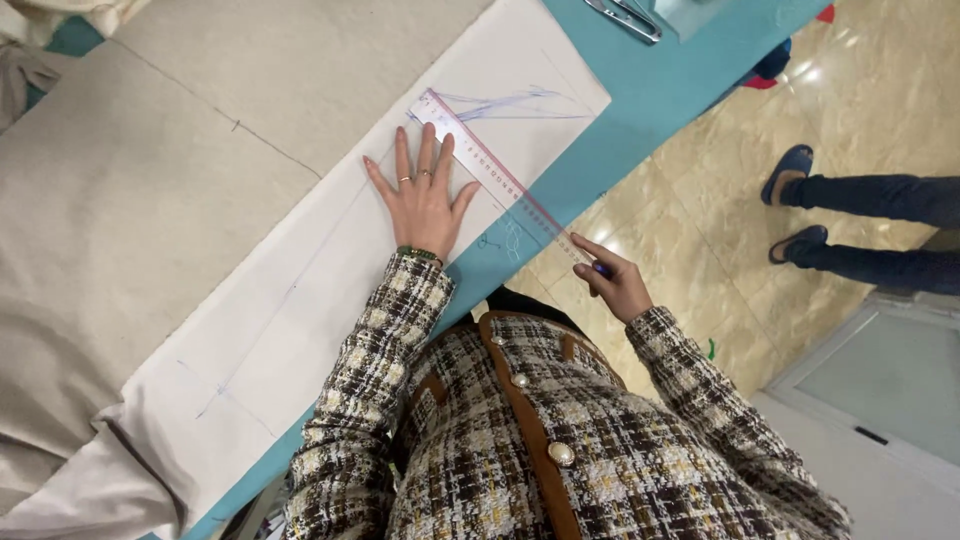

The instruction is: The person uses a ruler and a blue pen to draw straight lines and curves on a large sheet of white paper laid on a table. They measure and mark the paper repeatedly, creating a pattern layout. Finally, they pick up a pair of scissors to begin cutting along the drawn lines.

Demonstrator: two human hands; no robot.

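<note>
Pressing flat, fingers spread, left hand (425, 200) pins clear plastic ruler (500, 178) on white fabric sheet (300, 300) while right hand (615, 280) grips a pen.

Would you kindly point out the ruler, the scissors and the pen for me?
ruler (480, 160), head view, on its clear middle strip.
scissors (625, 18), head view, on the metal blades.
pen (601, 268), head view, on the tip showing in the right hand (615, 285).

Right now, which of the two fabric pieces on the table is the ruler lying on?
The white fabric strip nearest the table edge, marked with drawn lines. The left hand presses flat on it beside the ruler. The larger beige fabric lies farther in, bare.
</note>
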